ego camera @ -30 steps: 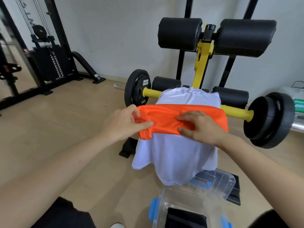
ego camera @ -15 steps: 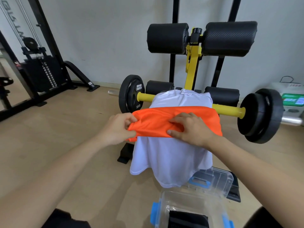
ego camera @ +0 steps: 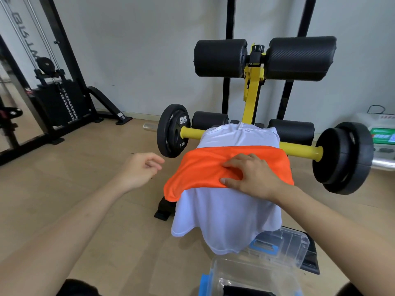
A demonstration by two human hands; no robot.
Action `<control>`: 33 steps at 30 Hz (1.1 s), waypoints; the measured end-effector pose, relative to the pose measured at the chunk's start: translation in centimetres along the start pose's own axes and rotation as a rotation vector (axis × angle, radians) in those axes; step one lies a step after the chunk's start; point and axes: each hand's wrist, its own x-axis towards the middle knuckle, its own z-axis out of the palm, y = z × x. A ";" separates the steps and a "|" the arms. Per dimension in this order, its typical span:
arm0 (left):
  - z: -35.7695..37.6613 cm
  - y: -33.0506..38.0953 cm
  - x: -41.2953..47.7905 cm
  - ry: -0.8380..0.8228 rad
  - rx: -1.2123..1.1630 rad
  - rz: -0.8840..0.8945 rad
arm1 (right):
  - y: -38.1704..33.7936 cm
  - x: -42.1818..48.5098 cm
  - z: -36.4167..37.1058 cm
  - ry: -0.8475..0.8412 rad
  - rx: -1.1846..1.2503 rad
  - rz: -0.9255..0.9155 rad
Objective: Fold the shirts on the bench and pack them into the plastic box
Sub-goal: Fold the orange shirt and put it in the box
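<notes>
The bench (ego camera: 253, 97) fills the middle of the view, its yellow post rising to two black roller pads (ego camera: 299, 57) at the far end, its seat hidden under cloth. A barbell (ego camera: 299, 149) with a yellow bar crosses the bench's far end, a black plate standing just beside each side edge of the seat. A cable weight machine (ego camera: 56, 99) stands well apart by the wall to the left. A white shirt (ego camera: 226, 218) is draped along the bench and hangs over its near end and left edge, its hem covering part of the plastic box (ego camera: 254, 272), which sits open on the floor against the near end with something dark inside. An orange shirt (ego camera: 205, 169), folded into a band, lies across the white one, its left end drooping past the bench's left edge. The right hand (ego camera: 251, 178) presses flat on the band, fingers spread, pinning rather than pinching. The left hand (ego camera: 142, 168) hangs in the air left of the bench, fingers loosely curled, holding nothing.
</notes>
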 end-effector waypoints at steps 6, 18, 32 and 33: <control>4.0 1.1 3.3 -0.043 -0.045 0.043 | 2.9 2.2 -1.2 0.165 0.248 0.062; 5.6 1.8 6.8 0.122 -0.185 0.040 | 5.6 5.4 -1.9 0.297 0.201 0.218; 4.2 1.5 3.6 0.027 -0.177 0.108 | 2.7 2.1 -1.6 0.189 0.211 -0.029; 3.7 1.4 2.7 -0.008 -0.178 0.151 | 1.9 1.8 -1.4 0.160 0.208 -0.084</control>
